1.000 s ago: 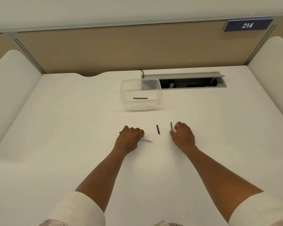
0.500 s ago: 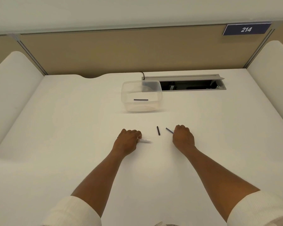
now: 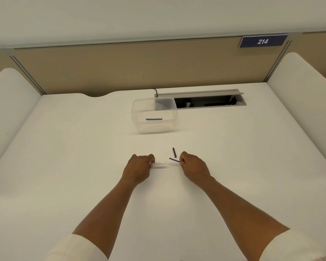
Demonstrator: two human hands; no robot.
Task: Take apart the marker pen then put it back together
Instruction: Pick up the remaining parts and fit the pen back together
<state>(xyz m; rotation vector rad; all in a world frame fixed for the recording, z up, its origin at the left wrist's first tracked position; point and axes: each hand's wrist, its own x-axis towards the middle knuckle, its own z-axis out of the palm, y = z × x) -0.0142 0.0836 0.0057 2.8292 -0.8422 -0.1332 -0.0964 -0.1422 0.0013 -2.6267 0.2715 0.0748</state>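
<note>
The left hand [image 3: 139, 169] rests low on the white counter [image 3: 64, 166], knuckles up, its fingers curled around the white marker barrel [image 3: 159, 163], whose open end sticks out toward three o'clock. Just across a small gap, the right hand [image 3: 193, 166] pinches one end of a thin dark ink stick [image 3: 174, 160] between thumb and fingertips; the free end points toward nine o'clock, at the barrel's mouth, but the two parts are still apart. A short dark piece [image 3: 174, 152], likely the cap or end plug, lies loose on the counter at about twelve o'clock from the gap, near the right hand's knuckles. Farther off at twelve o'clock stands a clear plastic tub [image 3: 137, 117] with another dark stick [image 3: 154, 119] lying flat inside. Behind it, at about one o'clock, a cable hatch [image 3: 201, 93] sits open in the counter.
</note>
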